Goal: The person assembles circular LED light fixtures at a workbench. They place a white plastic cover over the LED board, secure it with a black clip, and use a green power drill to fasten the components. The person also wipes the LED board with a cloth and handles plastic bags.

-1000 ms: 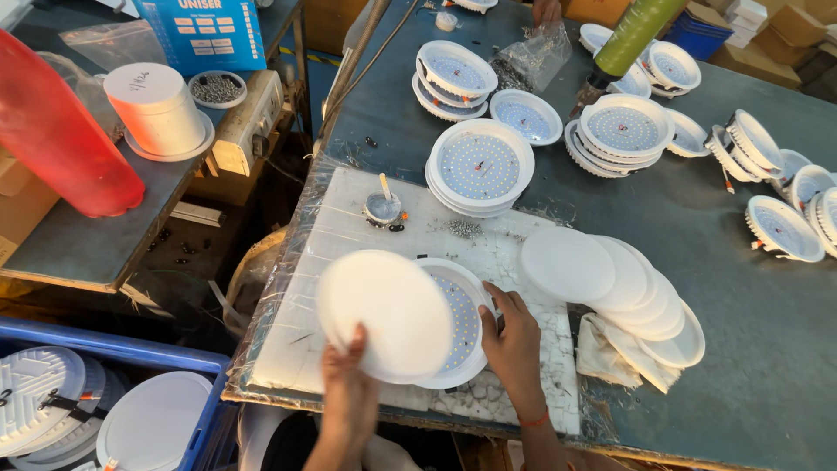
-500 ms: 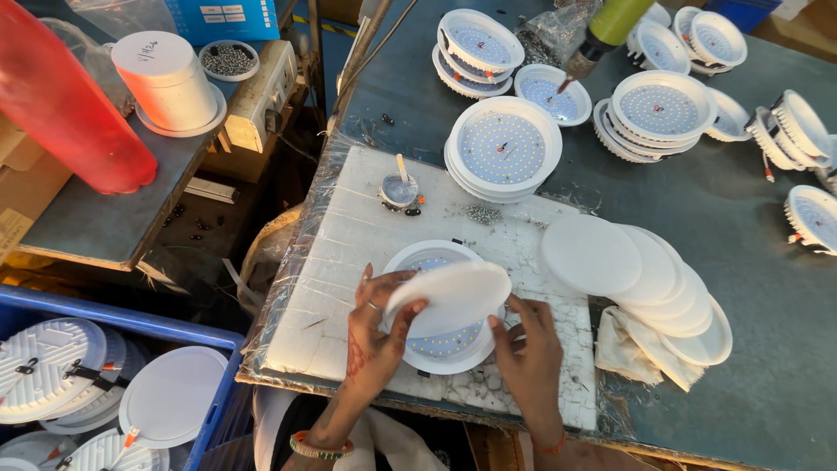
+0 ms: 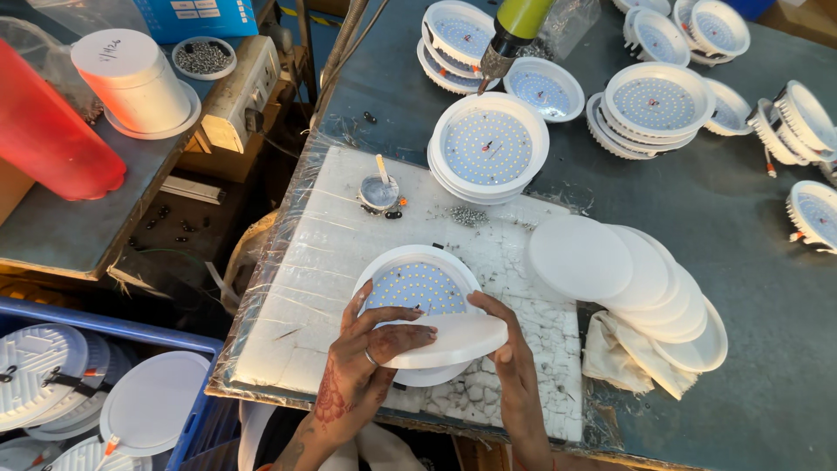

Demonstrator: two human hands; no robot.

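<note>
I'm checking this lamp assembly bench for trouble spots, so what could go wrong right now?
The white cover disc sits tilted in both hands over the open LED fixture; it could seat crooked or slip. Loose screws lie on the foam pad nearby and might get trapped underneath. The fanned stack of discs could slide.

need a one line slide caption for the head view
Both hands, left hand and right hand, hold a round white diffuser disc tilted over a round white LED downlight on a white foam board.

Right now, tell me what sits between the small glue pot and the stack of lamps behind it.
Head view: only bare foam board between pot and lamp stack; screws lie nearer, off that line.
</note>
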